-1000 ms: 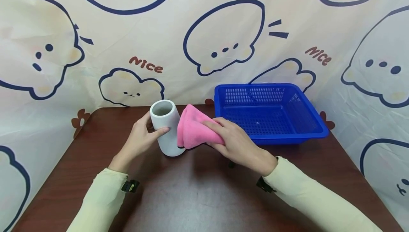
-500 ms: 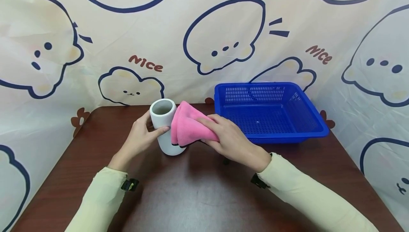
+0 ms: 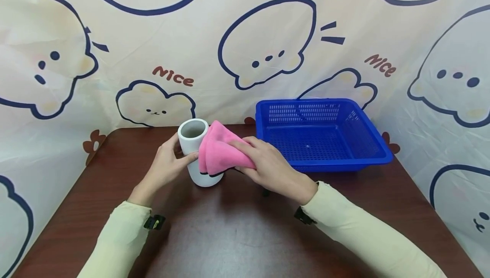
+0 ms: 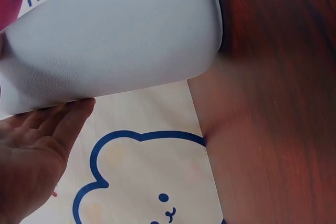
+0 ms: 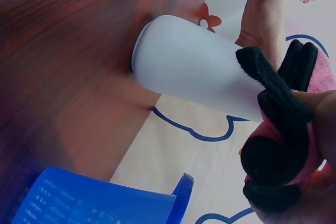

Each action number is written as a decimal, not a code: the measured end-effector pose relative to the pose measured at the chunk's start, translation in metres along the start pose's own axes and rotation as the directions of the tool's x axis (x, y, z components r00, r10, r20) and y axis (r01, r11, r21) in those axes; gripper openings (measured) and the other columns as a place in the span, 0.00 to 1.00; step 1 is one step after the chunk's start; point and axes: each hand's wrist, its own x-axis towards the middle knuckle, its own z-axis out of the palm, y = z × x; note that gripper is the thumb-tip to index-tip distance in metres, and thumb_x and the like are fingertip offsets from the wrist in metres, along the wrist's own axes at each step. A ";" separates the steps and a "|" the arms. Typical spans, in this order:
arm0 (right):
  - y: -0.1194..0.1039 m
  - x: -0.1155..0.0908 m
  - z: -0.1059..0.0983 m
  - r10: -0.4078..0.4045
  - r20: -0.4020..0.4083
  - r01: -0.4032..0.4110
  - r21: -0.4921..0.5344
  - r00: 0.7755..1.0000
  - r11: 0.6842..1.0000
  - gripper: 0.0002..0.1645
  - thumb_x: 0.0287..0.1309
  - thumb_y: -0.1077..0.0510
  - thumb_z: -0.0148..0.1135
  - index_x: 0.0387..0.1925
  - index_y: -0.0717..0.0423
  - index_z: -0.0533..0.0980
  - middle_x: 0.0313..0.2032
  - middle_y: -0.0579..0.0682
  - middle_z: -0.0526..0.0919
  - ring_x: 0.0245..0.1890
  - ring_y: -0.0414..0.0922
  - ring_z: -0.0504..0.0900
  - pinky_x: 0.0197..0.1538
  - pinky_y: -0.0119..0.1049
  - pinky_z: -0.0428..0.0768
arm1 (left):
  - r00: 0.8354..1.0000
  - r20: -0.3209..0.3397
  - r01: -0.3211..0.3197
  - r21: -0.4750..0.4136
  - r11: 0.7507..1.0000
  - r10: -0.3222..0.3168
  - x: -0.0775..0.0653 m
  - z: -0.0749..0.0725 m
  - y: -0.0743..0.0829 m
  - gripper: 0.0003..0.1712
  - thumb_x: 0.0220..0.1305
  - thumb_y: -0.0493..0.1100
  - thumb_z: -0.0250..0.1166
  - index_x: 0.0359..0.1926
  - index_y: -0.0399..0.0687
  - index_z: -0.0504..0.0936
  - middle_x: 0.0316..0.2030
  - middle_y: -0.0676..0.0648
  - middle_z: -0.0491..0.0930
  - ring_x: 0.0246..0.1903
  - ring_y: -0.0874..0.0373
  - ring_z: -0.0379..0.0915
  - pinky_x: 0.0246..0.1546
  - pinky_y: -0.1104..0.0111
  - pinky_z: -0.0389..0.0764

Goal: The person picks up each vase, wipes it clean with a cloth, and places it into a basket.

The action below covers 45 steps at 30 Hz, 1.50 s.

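Observation:
A white vase [image 3: 192, 144] with a round open mouth stands on the table, left of centre. My left hand [image 3: 167, 164] grips its upper part from the left, thumb across the front and fingers round the far side. In the left wrist view those fingers lie along the smooth white wall of the vase [image 4: 121, 40]. My right hand [image 3: 269, 165] holds a bunched pink cloth [image 3: 226, 150] with dark edging. The cloth overlaps the right side of the vase just below its rim. Seen from the right wrist, the black folds of the cloth [image 5: 278, 124] hang beside the vase [image 5: 194, 64].
A blue plastic basket [image 3: 325, 163] with perforated walls sits at the back right of the brown wooden table [image 3: 229, 235]. Behind and at both sides hangs a pale curtain [image 3: 214, 35] printed with cartoon outlines.
My right hand has moved left with the cloth, which now covers more of the vase's right side. The left hand keeps its grip, and the vase stays in place.

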 end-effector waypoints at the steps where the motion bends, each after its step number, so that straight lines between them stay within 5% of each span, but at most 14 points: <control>1: 0.000 0.000 0.000 0.002 0.004 -0.002 0.003 1.000 1.000 0.35 0.57 0.48 0.67 0.65 0.37 0.68 0.52 0.45 0.79 0.48 0.43 0.78 0.50 0.38 0.79 | 1.000 -0.004 -0.003 0.003 1.000 0.003 0.000 0.000 0.000 0.39 0.57 0.53 0.70 0.67 0.53 0.66 0.56 0.44 0.77 0.48 0.49 0.79 0.49 0.53 0.82; 26: -0.002 0.006 0.012 0.031 0.080 -0.028 -0.034 0.996 0.999 0.36 0.57 0.48 0.67 0.67 0.36 0.65 0.53 0.46 0.79 0.49 0.43 0.78 0.51 0.38 0.79 | 0.999 0.012 0.048 0.024 0.999 -0.048 -0.001 0.001 -0.002 0.41 0.57 0.57 0.69 0.68 0.53 0.64 0.58 0.42 0.76 0.51 0.45 0.78 0.52 0.49 0.80; 45: 0.001 0.002 0.020 0.023 0.112 -0.014 -0.082 0.993 0.997 0.34 0.58 0.47 0.66 0.66 0.38 0.66 0.53 0.47 0.79 0.50 0.44 0.78 0.51 0.39 0.78 | 1.000 -0.001 0.019 0.007 1.000 -0.019 -0.001 0.001 -0.002 0.40 0.57 0.55 0.70 0.68 0.53 0.64 0.57 0.42 0.76 0.49 0.47 0.77 0.50 0.50 0.81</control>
